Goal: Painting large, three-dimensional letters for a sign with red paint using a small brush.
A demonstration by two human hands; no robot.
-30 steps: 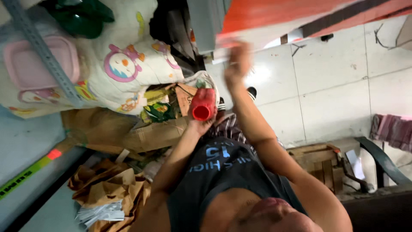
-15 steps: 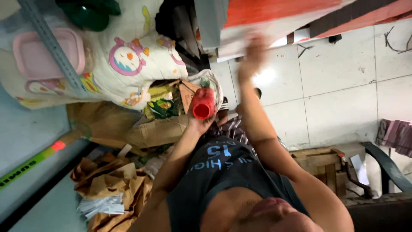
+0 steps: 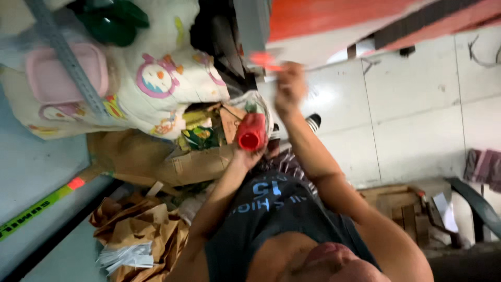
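My left hand (image 3: 249,155) grips a red cylindrical container (image 3: 252,131) in front of my chest, its round end towards the camera. My right hand (image 3: 290,87) is raised further out, blurred by motion. Its fingers are pinched on a small red-orange piece (image 3: 266,59), whose shape I cannot make out. That hand is just under the edge of a red and white board (image 3: 334,21). A dark sleeveless shirt (image 3: 271,209) covers my torso at the bottom of the view.
Left of the hands lie a brown cardboard box (image 3: 172,162), a white printed bag (image 3: 172,83), a pink tub (image 3: 62,73) behind a metal rail, and crumpled brown paper (image 3: 135,230). White floor tiles (image 3: 417,115) spread right, with a wooden crate (image 3: 402,203) and a dark chair arm (image 3: 477,206).
My right hand has drawn back a little from the board and now shows a small red-orange piece in its fingers. The red container in my left hand has hardly moved.
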